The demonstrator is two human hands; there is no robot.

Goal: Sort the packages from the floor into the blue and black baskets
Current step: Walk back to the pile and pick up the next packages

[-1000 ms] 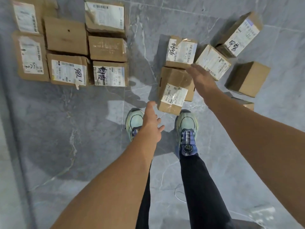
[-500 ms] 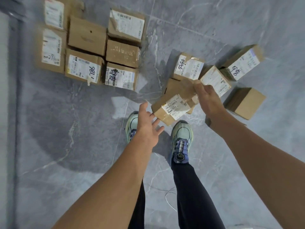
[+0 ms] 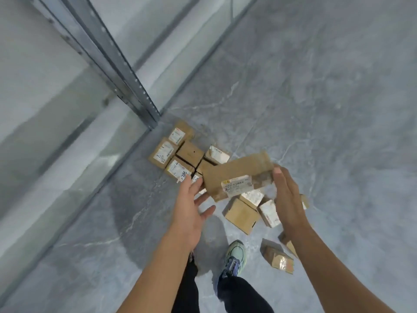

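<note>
A brown cardboard package (image 3: 237, 172) sits in the air above the floor (image 3: 327, 109), between the person's two hands. It is tilted, running from near left to far right, with a white label (image 3: 237, 185) on the side that faces up. The right hand (image 3: 287, 199) is at the package's right end with its fingers straight and together, laid flat against that end; its thumb is out of sight behind the palm. The left hand (image 3: 188, 206) is at the package's near left end, wide open with fingers and thumb spread. Its fingertips are just beside the cardboard edge, but blur makes it impossible to tell whether they touch. The print on the label is too smeared to read. On the floor to the far left, partly covered by the raised package and the left hand's fingers, a tight cluster of packages (image 3: 189, 152) lies near the foot of a metal post (image 3: 126, 71). Below the raised package, loose packages (image 3: 241, 214) lie scattered at odd angles, some of them hidden by the right hand. A lone package (image 3: 278, 259) lies nearer, at the right, and the right forearm cuts off another box (image 3: 286, 241) just beside it. One pale green shoe (image 3: 235, 254) shows above a dark trouser leg (image 3: 239, 294); the other foot is hidden under the left forearm.
</note>
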